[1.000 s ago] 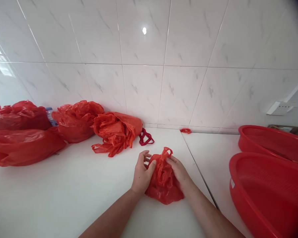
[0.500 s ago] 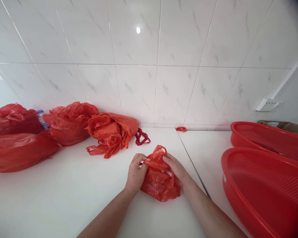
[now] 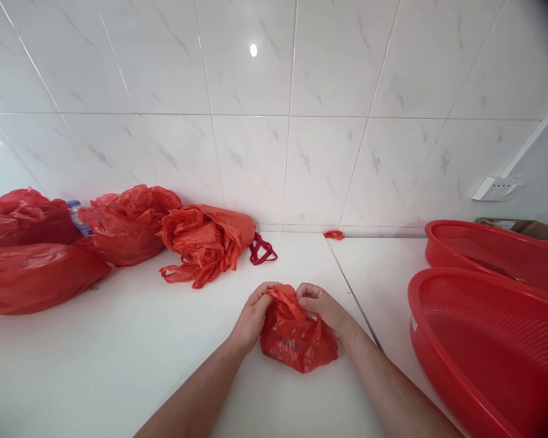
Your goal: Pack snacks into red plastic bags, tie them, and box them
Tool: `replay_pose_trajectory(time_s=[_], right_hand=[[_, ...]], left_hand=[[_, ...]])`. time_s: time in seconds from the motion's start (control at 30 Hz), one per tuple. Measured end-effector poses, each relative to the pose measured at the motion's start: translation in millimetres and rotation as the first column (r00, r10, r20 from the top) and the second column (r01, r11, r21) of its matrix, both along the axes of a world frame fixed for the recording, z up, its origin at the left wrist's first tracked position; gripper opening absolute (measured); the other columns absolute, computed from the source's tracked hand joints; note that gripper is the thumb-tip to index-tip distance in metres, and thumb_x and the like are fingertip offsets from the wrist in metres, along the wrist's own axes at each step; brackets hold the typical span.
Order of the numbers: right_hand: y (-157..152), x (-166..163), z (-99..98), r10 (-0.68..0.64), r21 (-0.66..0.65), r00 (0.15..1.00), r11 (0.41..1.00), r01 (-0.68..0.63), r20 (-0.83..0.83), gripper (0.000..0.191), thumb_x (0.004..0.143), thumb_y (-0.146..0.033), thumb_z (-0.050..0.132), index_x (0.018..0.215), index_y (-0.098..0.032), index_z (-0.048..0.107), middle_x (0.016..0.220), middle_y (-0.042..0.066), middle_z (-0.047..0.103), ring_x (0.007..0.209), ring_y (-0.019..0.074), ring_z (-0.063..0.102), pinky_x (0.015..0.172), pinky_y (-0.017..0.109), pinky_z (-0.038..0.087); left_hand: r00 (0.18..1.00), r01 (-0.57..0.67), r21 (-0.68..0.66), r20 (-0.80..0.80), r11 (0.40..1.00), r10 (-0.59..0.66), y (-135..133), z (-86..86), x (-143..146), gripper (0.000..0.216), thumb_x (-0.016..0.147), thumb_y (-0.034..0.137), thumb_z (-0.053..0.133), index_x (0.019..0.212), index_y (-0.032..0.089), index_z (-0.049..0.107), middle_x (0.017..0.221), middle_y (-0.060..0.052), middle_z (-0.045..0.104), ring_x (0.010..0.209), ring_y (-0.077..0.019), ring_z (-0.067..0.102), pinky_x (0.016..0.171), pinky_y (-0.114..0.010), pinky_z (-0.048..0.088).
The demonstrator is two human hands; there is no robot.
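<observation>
Red plastic bag (image 3: 299,348) on counter (image 3: 119,371), well out from back edge. Left hand (image 3: 250,317) and right hand (image 3: 329,313) pinch its top, one grip each side, maybe so floppy plastic stands up.

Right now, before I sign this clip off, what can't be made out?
All in the head view:
Held bag: contents hidden by its red plastic.
Left hand: some fingertips hidden behind the bag's folds.
Bottle: partly covered by neighbouring bags.
Near basket: cut off by the right edge.
Brown item: lower part hidden behind the far basket.
</observation>
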State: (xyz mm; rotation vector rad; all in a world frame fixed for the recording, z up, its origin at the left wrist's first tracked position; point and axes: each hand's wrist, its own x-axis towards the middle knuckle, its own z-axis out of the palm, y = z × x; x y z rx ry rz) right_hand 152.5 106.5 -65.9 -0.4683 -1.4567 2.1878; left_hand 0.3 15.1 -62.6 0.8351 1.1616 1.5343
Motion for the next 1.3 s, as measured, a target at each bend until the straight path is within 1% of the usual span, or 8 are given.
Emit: replay_pose_trajectory(time_s=[0.1,0.2,0.33,0.53,0.8,1.07,1.17,1.3], right_hand=[[-2,0,4.1,-0.024,0.034,0.999,0.999,0.022,0.047,0.029,0.064,-0.023,0.072,0.084,-0.023,0.051,0.073,-0.005,0.061,0.055,0.0098,0.051,0.055,0.023,0.039],[-3,-3,4.4,-0.137,0.218,0.98,0.97,0.104,0.142,0.026,0.066,-0.023,0.065,0.088,-0.024,0.053,0.078,-0.003,0.061,0.061,0.012,0.053,0.056,0.024,0.041],[-3,-10,-5.4,-0.41,0.481,0.89,0.832,0.275,0.2,0.01,0.068,-0.022,0.056,0.078,-0.023,0.056,0.066,-0.004,0.057,0.057,0.0122,0.047,0.052,0.025,0.037],[-8,-15,-13.7,-0.568,0.585,0.802,0.719,0.375,0.183,0.011,0.073,-0.026,0.05,0.066,-0.024,0.058,0.061,-0.003,0.057,0.054,0.0128,0.044,0.05,0.026,0.033],[-8,-14,-6.4,-0.545,0.493,0.83,0.758,0.428,0.116,0.012,0.071,-0.022,0.049,0.073,-0.021,0.061,0.071,0.0,0.062,0.064,0.0147,0.051,0.056,0.026,0.039],[-5,-17,-12.4,-0.537,0.457,0.833,0.779,0.429,0.133,0.009,0.069,-0.021,0.049,0.061,-0.02,0.053,0.06,-0.004,0.054,0.056,0.0112,0.043,0.051,0.024,0.034],[-3,-15,-11.8,-0.501,0.383,0.855,0.823,0.42,0.136,0.014,0.067,-0.018,0.051,0.076,-0.021,0.062,0.065,-0.003,0.059,0.057,0.0115,0.048,0.054,0.024,0.038],[2,-9,-11.0,-0.367,0.148,0.923,0.925,0.349,0.116,0.028,0.066,-0.017,0.057,0.092,-0.021,0.066,0.072,-0.001,0.063,0.06,0.0133,0.055,0.06,0.028,0.043]], left_hand=[[1.0,-0.006,0.009,-0.019,1.0,0.006,0,1.1,1,0.018,0.079,0.031,0.055,0.092,0.02,0.061,0.077,-0.001,0.064,0.063,-0.013,0.055,0.058,-0.021,0.041],[0.999,-0.037,0.006,-0.034,0.999,0.037,-2,3.7,3,0.015,0.077,0.031,0.056,0.087,0.02,0.061,0.072,0.0,0.062,0.057,-0.011,0.051,0.053,-0.02,0.038],[0.997,-0.004,0.001,-0.074,1.0,0.004,-2,4.8,10,0.016,0.076,0.032,0.058,0.086,0.02,0.06,0.063,0.002,0.058,0.049,-0.0092,0.046,0.047,-0.019,0.035],[0.988,0.019,0.034,-0.156,0.999,-0.013,1,-4.6,18,0.018,0.078,0.036,0.058,0.087,0.021,0.06,0.06,0.002,0.056,0.047,-0.0087,0.043,0.045,-0.019,0.032],[0.901,-0.036,0.098,-0.427,0.994,0.075,-1,-6.2,17,0.013,0.078,0.02,0.05,0.084,0.022,0.062,0.078,-0.001,0.064,0.068,-0.0146,0.054,0.061,-0.022,0.041],[0.862,-0.039,0.096,-0.5,0.995,0.082,-2,-6.1,18,0.017,0.074,0.013,0.048,0.083,0.022,0.06,0.077,0.001,0.063,0.068,-0.0142,0.053,0.063,-0.023,0.041],[0.838,-0.035,0.086,-0.54,0.996,0.076,-2,-7.9,15,0.019,0.073,0.012,0.046,0.083,0.022,0.058,0.076,0.002,0.062,0.068,-0.0134,0.053,0.064,-0.023,0.041],[0.795,-0.046,0.094,-0.599,0.994,0.093,-1,-11.3,12,0.017,0.075,0.014,0.044,0.083,0.021,0.057,0.077,0.003,0.062,0.07,-0.0131,0.055,0.066,-0.024,0.044]])
